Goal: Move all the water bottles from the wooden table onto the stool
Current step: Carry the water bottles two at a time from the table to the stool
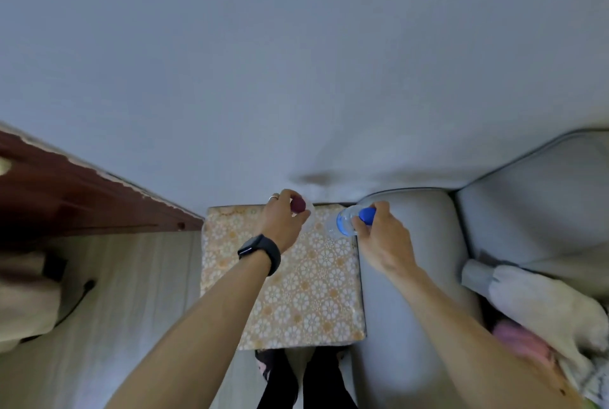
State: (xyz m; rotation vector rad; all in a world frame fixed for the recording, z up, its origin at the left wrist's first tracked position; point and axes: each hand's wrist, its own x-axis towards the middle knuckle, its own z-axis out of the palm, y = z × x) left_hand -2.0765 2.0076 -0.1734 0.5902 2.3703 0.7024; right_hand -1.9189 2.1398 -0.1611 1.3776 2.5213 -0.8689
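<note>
Near: stool (pixel 296 303) patterned top mostly bare, plenty of landing room.

Left hand (pixel 283 221) curled round maroon-capped bottle (pixel 301 207) at stool's far edge.

Right hand (pixel 379 234) pinching blue-capped bottle (pixel 346 222) by neck, at far right corner, close against sofa arm (pixel 412 244).

Advice: bring both inward from edges, set bases flat, then let go.

Far left: wooden tabletop (pixel 66 191); whether more bottles remain there, cannot tell.

Two clear water bottles over floral stool

Maroon-capped bottle (pixel 301 207) at far edge of patterned stool (pixel 296 293); blue-capped bottle (pixel 349 221) tilted at far right corner, both gripped near caps.
</note>
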